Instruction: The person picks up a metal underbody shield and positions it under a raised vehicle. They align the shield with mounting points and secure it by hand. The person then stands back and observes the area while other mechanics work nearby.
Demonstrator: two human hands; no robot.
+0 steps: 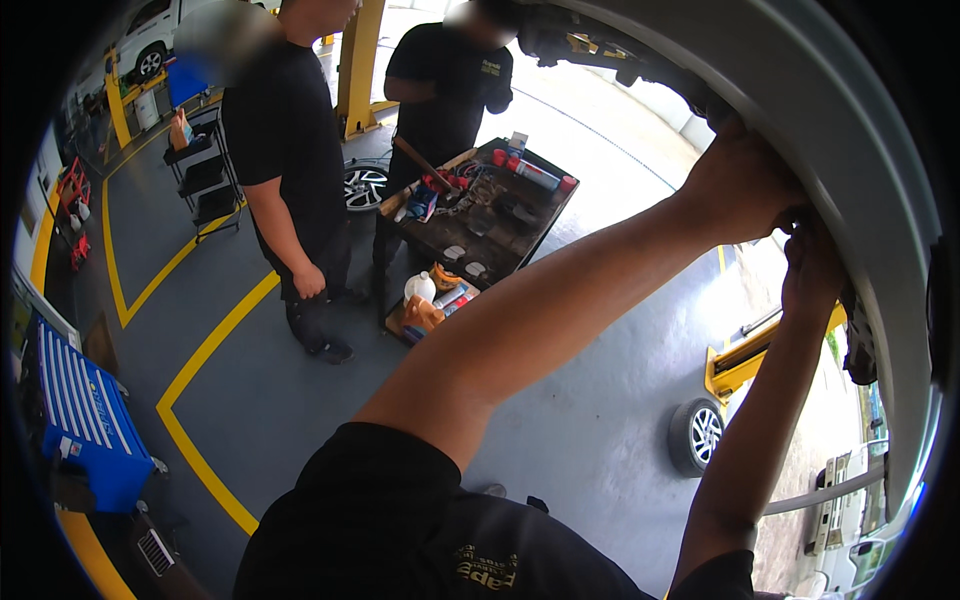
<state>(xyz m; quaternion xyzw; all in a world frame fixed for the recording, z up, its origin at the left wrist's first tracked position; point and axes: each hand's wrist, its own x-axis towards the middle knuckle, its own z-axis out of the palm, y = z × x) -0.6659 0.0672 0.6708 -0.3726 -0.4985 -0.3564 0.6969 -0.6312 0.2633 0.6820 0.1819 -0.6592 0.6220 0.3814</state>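
Both my arms reach up to the wheel arch of a light grey car body (850,130) on the right. My left hand (745,185) is closed at the underside of the arch lip, its fingertips mostly hidden. Just beside and below it, my right hand (812,268) is also closed, fingers curled up against the same edge. A small dark piece (793,217) shows between the two hands, too small and shaded to name. Dark underbody parts (640,60) hang inside the arch beyond my left hand.
Two people in black shirts (285,150) stand by a black tool cart (480,215) with cans and tools. A wheel (695,437) lies near a yellow lift arm (740,365). A blue tool chest (95,420) and black shelf trolley (205,170) stand left.
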